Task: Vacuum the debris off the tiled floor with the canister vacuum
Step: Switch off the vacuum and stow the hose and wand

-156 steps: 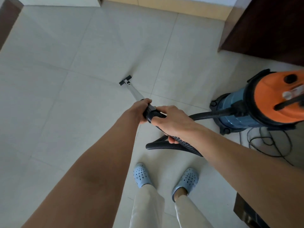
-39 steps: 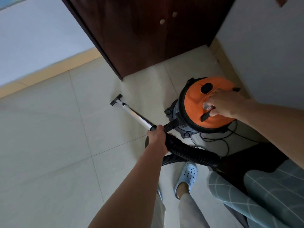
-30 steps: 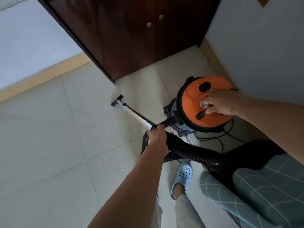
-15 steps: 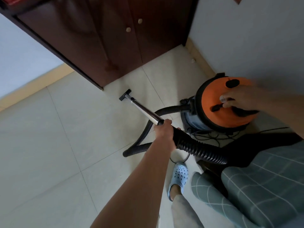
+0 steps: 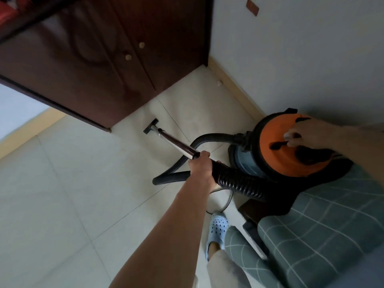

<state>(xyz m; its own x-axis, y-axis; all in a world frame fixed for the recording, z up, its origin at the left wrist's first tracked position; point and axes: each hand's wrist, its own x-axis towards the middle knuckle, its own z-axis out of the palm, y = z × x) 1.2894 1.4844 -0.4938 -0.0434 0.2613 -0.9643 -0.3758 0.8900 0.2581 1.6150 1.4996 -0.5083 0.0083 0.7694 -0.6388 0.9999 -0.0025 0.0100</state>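
At the middle of the pale tiled floor [image 5: 62,183], the left hand [image 5: 200,170] is clenched around the ribbed black vacuum hose [image 5: 239,183] where it is joined to the metal wand [image 5: 174,143]. From that grip the wand is sloped down and away to the small black floor nozzle [image 5: 151,126], which is set on the tiles close to the front edge of the dark brown wooden cabinet [image 5: 99,59] with two round pale knobs. The hose is looped back across the floor and is plugged into the side of the blue canister vacuum with the orange lid [image 5: 276,154], which is stood near the wall's skirting at the floor's right edge. The right hand [image 5: 309,135] is laid on the orange lid, with its fingers curled about the black handle [image 5: 279,144] on top; how firmly it is gripped cannot be told. A thin black cord [image 5: 224,204] is seen on the tiles beneath the hose. A light blue perforated clog [image 5: 217,230] is planted beside a green checked cushion [image 5: 322,235] at the lower right corner.
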